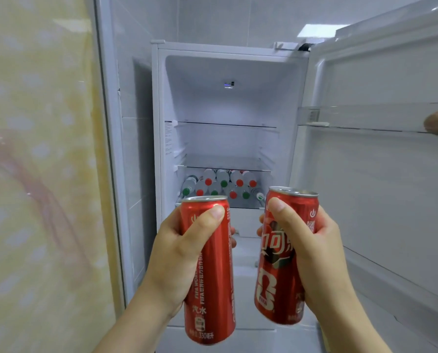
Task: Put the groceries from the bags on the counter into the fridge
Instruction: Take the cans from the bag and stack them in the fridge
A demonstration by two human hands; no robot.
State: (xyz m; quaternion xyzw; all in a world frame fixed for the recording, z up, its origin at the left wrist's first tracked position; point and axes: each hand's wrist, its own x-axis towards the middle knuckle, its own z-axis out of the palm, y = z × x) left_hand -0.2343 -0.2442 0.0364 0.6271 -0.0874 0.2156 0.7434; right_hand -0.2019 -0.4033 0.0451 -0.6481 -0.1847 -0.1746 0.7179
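A red can (209,271) is held upright in the left hand (177,256), fingers wrapped round it. Another red can (280,256), its top tilted slightly right, is gripped likewise by the right hand (309,250) before the open fridge (228,103).

Glossy yellow patterned surface (34,149) left — white wall tiles (213,19), bright light panel (314,30).

The left hand (177,253) is gripping one red can (210,276) and the right hand (307,245) another can (280,263), both upright before the open fridge (228,103), where bottles (223,186) are lying on a far lower shelf.
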